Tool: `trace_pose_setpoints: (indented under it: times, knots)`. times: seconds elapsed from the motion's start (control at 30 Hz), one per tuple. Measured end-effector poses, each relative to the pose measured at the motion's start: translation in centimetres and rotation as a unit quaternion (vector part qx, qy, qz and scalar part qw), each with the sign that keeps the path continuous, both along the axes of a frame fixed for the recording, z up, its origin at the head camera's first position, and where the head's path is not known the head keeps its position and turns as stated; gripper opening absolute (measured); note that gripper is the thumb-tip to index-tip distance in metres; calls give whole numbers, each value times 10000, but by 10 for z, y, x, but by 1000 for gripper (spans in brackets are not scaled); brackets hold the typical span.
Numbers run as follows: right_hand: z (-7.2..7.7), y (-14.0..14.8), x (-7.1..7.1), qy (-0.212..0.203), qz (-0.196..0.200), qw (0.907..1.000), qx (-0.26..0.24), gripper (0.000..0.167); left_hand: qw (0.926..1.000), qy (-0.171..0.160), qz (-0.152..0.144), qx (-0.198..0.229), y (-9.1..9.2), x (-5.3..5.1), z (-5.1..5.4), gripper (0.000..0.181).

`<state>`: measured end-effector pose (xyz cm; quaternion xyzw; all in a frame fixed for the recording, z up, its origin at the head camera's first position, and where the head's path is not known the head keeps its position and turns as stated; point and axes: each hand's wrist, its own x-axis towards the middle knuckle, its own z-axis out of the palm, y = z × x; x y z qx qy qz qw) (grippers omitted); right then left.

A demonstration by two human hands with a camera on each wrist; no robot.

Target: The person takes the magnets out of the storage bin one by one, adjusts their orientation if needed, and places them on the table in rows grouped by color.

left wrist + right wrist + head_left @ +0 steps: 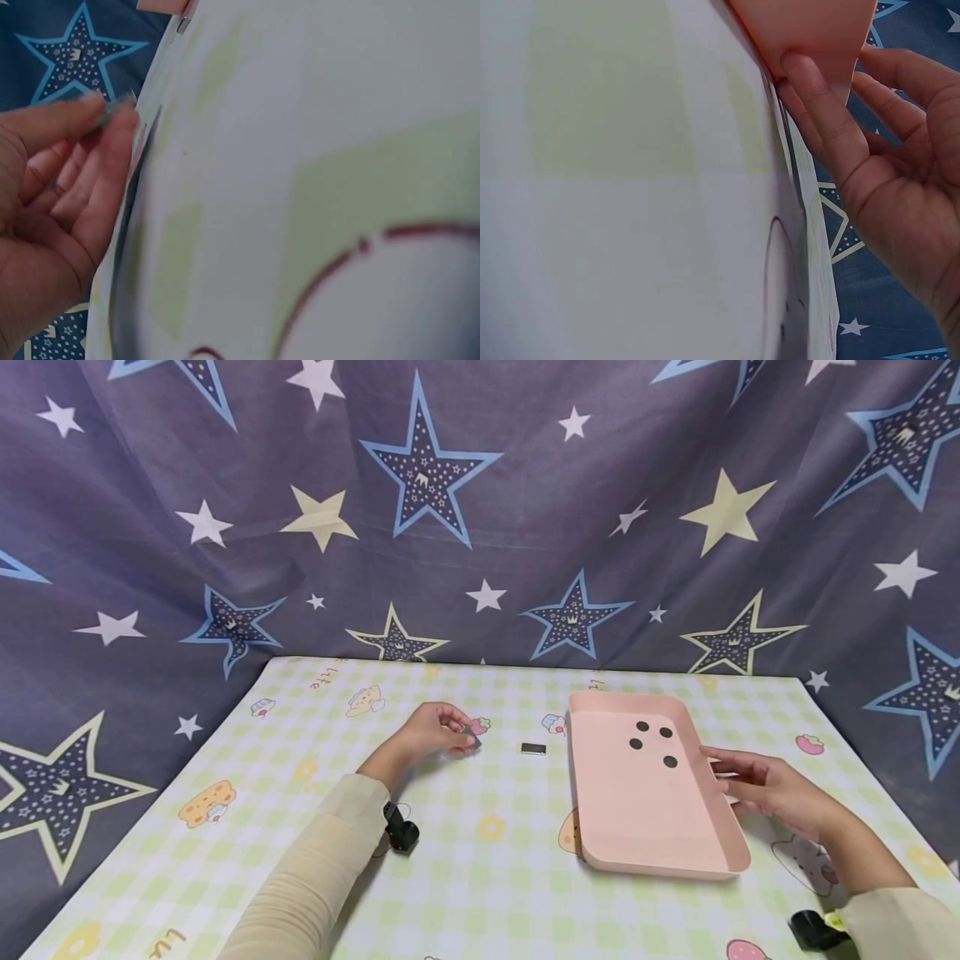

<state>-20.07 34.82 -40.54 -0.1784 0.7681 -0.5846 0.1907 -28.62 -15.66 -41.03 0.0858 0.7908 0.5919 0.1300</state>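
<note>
The left hand has its grip closed on a small dark piece, pinched between thumb and fingers just above the desk, beside a printed strawberry. The left wrist view shows this piece at the fingertips, though too blurred for detail. A 2nd small item, a dark block with a pale edge, lies flat on the desk between the left hand and a pink tray, touching neither.

The right hand rests its extended fingers against the tray's right wall; its grip is loose, and a fingertip meets the outer face of that wall in the right wrist view. Inside the tray, toward its far end, are 4 black round spots, 3 of them close together and 1 a little nearer the person; whether they are loose discs or marks cannot be told.

A green-and-white checked cloth covers the desk, and a dark curtain with stars hangs behind it
</note>
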Motion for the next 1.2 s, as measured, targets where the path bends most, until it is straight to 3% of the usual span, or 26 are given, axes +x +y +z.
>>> trace_pose_setpoints:
  times: [0.13, 0.33, 0.63, 0.8, 1.0, 1.2]
  knots:
    - [0, 0, 0, 31, 1, 10000, -7, 52, 9997, -127, 147, -172, -1, 0, -3, 25]
    - [1, -1, 1, 59, -65, 9999, 70, 53, 9993, -69, 324, -174, 1, -2, -7, 20]
    - [2, -2, 2, 85, -243, 9994, 218, 55, 9982, -129, 551, -178, 4, -2, -6, 29]
    - [1, -3, 2, 107, -213, 9995, 206, 55, 9957, 119, 493, -778, 5, 0, -5, 21]
    - [1, -2, 3, 106, -221, 9995, 211, 54, 9832, 585, 295, -1704, 6, 2, -1, 16]
    - [1, -1, 3, 110, -190, 9996, 191, 54, 9756, 712, 169, -2069, 5, 1, 0, 12]
